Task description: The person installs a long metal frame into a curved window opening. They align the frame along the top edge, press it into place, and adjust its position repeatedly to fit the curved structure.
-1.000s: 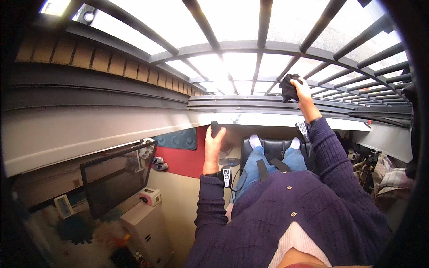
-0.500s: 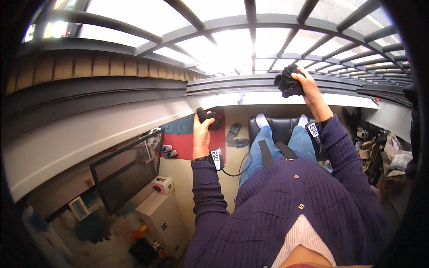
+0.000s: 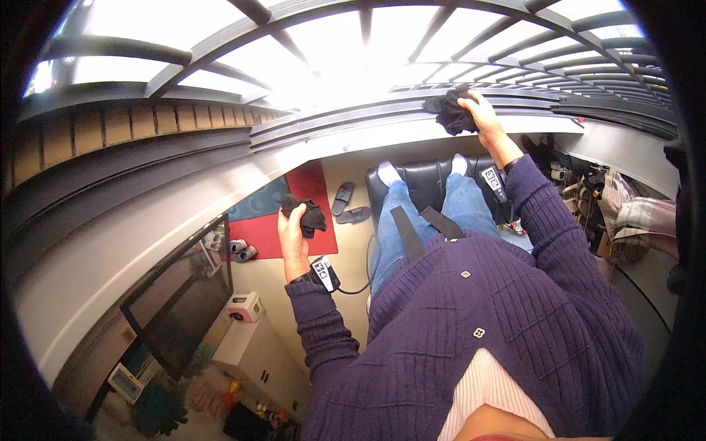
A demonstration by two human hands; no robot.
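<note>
My left hand [image 3: 294, 234] is closed around a crumpled black cloth [image 3: 312, 217], held out in the air left of my legs. Up at the window, my right hand [image 3: 482, 117] grips another bunched black cloth [image 3: 454, 114] against or just over the dark metal window track [image 3: 390, 112]. Whether this cloth touches the track I cannot tell. White sill [image 3: 368, 138] runs just below the track. Each wrist carries a small strapped-on device, and the left one [image 3: 324, 273] has a cable leading toward my legs.
Dark bars [image 3: 471, 50] span the bright window. My feet stand on a black padded seat [image 3: 430, 170]. Grey slippers [image 3: 353, 214] and a red mat [image 3: 318, 220] lie on the floor. At left are a television [image 3: 176, 301] and a white cabinet [image 3: 254, 345]; shoes and bags crowd the right.
In the picture, both hands have shifted left along with the room as the view turned. My right hand still grips its cloth by the track; the left cloth now shows more fully.
</note>
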